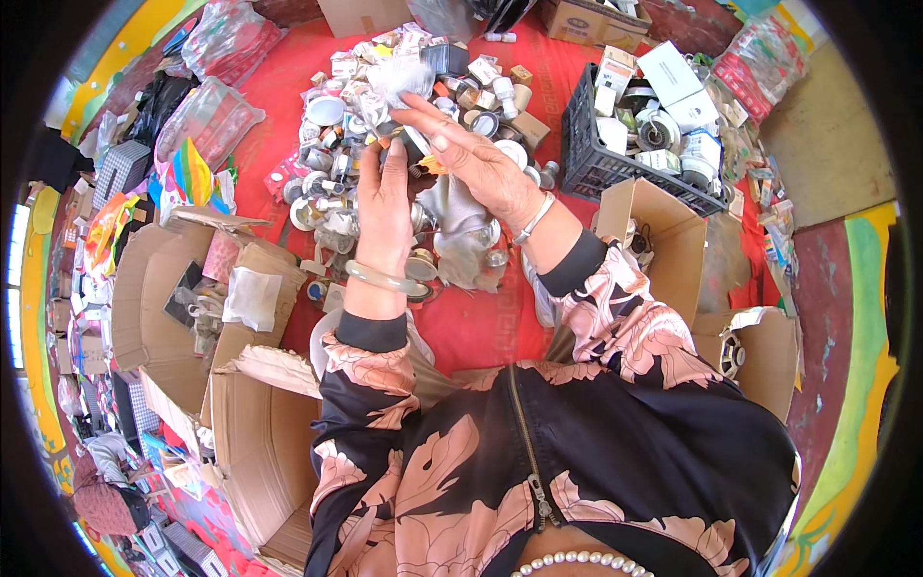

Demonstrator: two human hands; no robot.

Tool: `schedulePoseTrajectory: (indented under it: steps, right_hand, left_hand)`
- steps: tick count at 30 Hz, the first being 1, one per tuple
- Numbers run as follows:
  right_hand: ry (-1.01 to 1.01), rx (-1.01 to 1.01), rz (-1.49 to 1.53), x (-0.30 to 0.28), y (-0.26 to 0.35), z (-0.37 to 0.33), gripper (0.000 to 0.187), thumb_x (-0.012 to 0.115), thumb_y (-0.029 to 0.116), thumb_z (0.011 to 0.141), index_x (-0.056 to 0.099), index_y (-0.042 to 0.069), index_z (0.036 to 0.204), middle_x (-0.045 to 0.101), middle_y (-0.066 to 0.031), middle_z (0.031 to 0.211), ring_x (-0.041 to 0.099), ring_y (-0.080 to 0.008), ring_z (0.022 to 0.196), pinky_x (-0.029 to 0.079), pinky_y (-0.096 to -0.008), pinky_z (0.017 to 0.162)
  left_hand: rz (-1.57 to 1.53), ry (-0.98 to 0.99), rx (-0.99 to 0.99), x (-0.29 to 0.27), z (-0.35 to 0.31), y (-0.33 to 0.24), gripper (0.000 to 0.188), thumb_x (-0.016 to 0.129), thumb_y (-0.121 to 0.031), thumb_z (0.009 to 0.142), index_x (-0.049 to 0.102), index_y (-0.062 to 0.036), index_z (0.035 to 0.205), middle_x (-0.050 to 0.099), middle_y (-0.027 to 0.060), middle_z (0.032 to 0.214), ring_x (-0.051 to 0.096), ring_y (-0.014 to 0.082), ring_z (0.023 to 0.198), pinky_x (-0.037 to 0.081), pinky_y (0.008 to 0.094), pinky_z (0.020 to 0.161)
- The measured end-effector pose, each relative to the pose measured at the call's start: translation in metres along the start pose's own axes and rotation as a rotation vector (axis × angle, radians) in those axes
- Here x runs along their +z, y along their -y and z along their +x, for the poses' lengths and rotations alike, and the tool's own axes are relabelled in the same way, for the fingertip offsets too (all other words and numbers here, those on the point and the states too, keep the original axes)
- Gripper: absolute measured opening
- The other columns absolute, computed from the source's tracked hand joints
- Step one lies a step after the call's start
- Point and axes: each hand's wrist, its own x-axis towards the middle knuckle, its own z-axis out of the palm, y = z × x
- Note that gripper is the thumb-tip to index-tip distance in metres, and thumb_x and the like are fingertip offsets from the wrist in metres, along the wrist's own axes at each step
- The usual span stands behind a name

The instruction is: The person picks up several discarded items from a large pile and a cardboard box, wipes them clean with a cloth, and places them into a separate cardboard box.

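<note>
You sit over a red cloth [481,327] on the floor, yellow-painted edging around it. One black crate [615,154] and three open cardboard boxes [663,231] ring a heap of small parts [365,163], too many to count. Your left hand [383,207] and right hand [471,154] together grasp a small dark part [409,144] above the heap.

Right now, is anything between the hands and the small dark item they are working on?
Nothing visible. The left hand and right hand both touch the small dark item, held above the pile of small parts.
</note>
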Motion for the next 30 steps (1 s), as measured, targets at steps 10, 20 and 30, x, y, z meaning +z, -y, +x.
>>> schedulePoseTrajectory:
  steps: [10,20,30]
  right_hand:
    - [-0.392,-0.078,-0.191,-0.015,-0.043,0.007,0.025,0.045,0.018,0.092,0.055,0.005,0.111,0.059,-0.0039,0.091,0.052,-0.0103,0.082,0.043,-0.0224,0.072]
    - [-0.809,0.128,0.5,-0.05,0.01,0.011,0.025,0.057,0.009,0.084,0.054,0.004,0.109,0.061,-0.0054,0.09,0.06,-0.0148,0.072,0.051,-0.0263,0.063]
    - [-0.189,0.001,-0.329,0.004,0.015,0.008,0.012,0.052,0.007,0.084,0.058,0.002,0.094,0.055,0.0009,0.088,0.049,-0.0068,0.083,0.04,-0.0225,0.074]
  left_hand:
    - [-0.167,0.192,-0.04,0.002,-0.011,-0.004,0.027,0.045,-0.011,0.092,0.043,-0.0041,0.117,0.051,0.0031,0.105,0.052,0.0104,0.093,0.045,0.0247,0.078]
    - [-0.714,0.107,0.019,-0.032,0.005,-0.014,0.045,0.049,-0.018,0.082,0.043,-0.0008,0.123,0.047,0.0138,0.125,0.044,0.0287,0.117,0.035,0.0459,0.097]
    - [-0.409,0.149,0.045,-0.006,0.003,-0.003,0.035,0.046,-0.012,0.089,0.039,-0.0039,0.122,0.049,0.0084,0.117,0.048,0.0217,0.108,0.037,0.0382,0.094]
